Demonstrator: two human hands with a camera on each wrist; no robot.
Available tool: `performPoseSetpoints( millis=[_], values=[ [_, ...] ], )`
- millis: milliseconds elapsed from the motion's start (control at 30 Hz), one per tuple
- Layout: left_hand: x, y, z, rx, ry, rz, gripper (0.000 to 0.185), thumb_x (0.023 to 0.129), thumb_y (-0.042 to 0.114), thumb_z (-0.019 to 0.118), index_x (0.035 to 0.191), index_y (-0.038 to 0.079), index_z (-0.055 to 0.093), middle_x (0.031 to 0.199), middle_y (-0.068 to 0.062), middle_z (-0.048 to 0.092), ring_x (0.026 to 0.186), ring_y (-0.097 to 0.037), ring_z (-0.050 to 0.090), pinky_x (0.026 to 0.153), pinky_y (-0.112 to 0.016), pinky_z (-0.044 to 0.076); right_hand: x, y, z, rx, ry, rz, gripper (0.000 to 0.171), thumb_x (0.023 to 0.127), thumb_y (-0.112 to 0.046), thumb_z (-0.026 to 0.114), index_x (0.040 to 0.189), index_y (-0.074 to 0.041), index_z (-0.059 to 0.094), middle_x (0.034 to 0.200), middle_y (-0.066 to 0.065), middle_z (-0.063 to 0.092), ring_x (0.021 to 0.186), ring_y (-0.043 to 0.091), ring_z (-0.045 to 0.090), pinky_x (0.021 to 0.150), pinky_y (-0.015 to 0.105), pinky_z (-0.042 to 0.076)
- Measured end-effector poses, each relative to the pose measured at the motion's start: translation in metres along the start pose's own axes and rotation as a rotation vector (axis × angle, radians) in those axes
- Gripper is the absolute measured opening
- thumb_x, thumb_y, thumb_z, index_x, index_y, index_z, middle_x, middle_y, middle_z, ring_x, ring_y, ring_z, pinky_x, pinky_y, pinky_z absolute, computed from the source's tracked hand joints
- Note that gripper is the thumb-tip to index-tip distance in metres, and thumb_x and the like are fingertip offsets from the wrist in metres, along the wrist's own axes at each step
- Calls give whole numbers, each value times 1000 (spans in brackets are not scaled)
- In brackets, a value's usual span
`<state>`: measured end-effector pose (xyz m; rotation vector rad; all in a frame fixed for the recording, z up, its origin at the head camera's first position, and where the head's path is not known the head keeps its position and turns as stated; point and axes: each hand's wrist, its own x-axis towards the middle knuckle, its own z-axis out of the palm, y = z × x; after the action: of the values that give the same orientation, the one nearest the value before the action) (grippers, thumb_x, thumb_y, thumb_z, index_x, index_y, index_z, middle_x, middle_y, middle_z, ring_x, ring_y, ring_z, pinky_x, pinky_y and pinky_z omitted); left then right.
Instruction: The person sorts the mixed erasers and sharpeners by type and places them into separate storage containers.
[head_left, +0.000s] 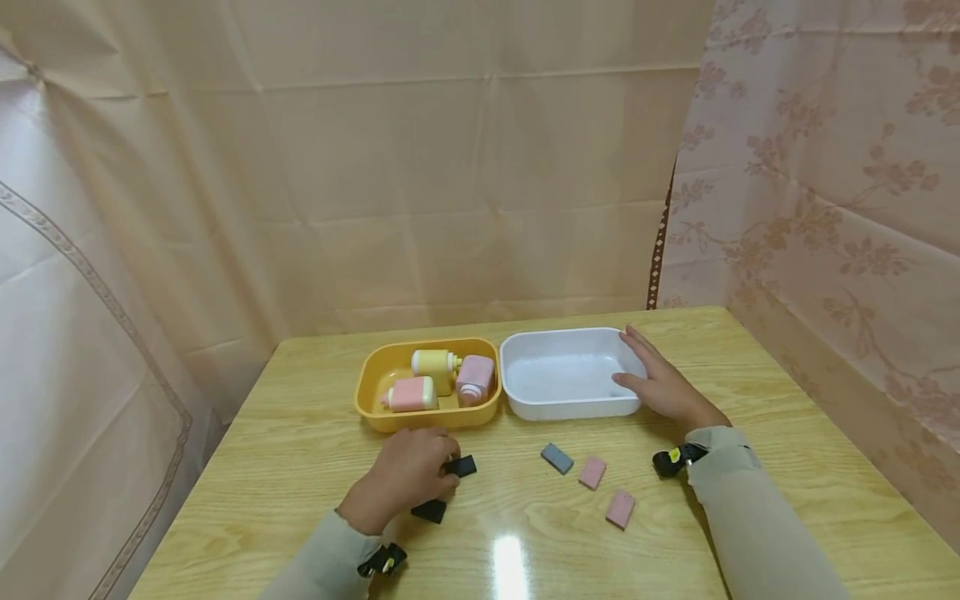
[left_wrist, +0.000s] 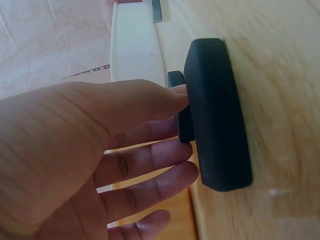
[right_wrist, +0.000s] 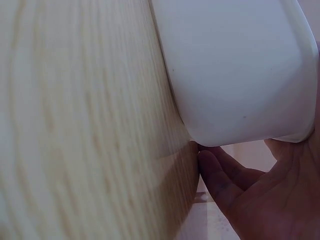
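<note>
My left hand [head_left: 411, 468] pinches a small black rectangular block [head_left: 462, 466] between thumb and fingers, low over the table in front of the yellow tray [head_left: 367, 410]. A second black block [left_wrist: 218, 115] lies on the tabletop nearer me, partly under that hand in the head view; it looms large in the left wrist view. At the white tray [head_left: 572, 410], my right hand [head_left: 666, 390] grips the right end, its thumb over the rim and its fingers along the outside. The right wrist view shows those fingertips [right_wrist: 212, 162] low by the tray's outer wall.
Inside the yellow tray lie a yellow bottle [head_left: 432, 362], a pink bottle [head_left: 412, 394] and a pinkish-purple bottle [head_left: 476, 374]. A grey block [head_left: 557, 458] and two pink blocks [head_left: 592, 472] lie before the white tray. Cloth curtains [head_left: 450, 167] hang behind the wooden table [head_left: 300, 467].
</note>
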<state>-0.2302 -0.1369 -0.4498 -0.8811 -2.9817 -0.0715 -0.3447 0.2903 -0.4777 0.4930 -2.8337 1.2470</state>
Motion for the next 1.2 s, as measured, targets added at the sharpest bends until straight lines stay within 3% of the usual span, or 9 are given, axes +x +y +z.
performPoseSetpoints(
  millis=[167, 333, 833, 1200],
  values=[
    [0, -1, 1, -11, -1, 15, 19, 84, 35, 84, 94, 20, 79, 85, 9, 67, 68, -6, 49, 60, -25, 42, -1, -1, -1, 2, -7, 5, 80, 105, -29, 61, 168, -16, 13, 175, 2, -6, 161, 39, -4, 121, 74, 4],
    [2, -2, 2, -20, 0, 23, 20, 85, 36, 84, 96, 20, 79, 88, 9, 71, 71, -6, 52, 63, -26, 46, -1, 0, -2, 4, -9, 3, 80, 104, -28, 62, 167, -16, 14, 176, 6, -5, 161, 40, -4, 120, 75, 5],
    [9, 4, -6, 3, 72, 45, 19, 82, 34, 82, 95, 20, 79, 84, 9, 69, 67, -5, 51, 61, -25, 44, 1, 3, -1, 2, -1, -13, 78, 104, -29, 62, 167, -14, 18, 176, 8, -3, 160, 42, -1, 119, 76, 6],
    [15, 6, -16, -26, 58, 4, 26, 86, 39, 83, 104, 21, 79, 94, 6, 70, 71, -9, 53, 66, -26, 48, 0, 2, -2, -3, -11, -14, 77, 104, -30, 62, 166, -13, 19, 176, 8, -4, 160, 42, -2, 119, 76, 6]
  ],
)
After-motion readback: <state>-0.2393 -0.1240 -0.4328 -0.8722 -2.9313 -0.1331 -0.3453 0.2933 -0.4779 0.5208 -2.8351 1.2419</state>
